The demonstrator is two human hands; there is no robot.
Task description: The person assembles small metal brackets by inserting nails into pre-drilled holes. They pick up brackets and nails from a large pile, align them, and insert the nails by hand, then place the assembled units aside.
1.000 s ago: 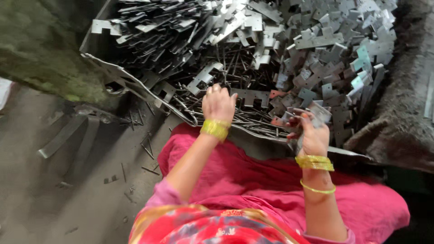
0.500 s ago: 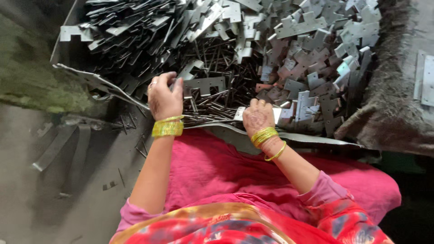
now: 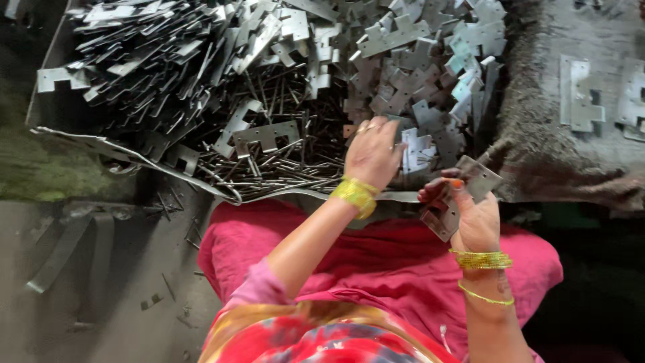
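A person in a bright pink and patterned garment bends over a shallow metal tray heaped with flat, notched grey steel plates and a bed of thin steel pins. The left hand, wrist ringed by a stack of yellow-gold bangles, reaches forward from a bent elbow, palm down and fingers curled loosely onto the stamped plates at the tray's near edge; whether it has closed on one cannot be told. The right hand, wearing thin gold bangles, is raised just short of the tray with the wrist turned inward, thumb and fingers pinching a small grey hinge-like steel plate held tilted above the pink cloth spread over the lap. More notched plates lie on the rough, dark counter to the right.
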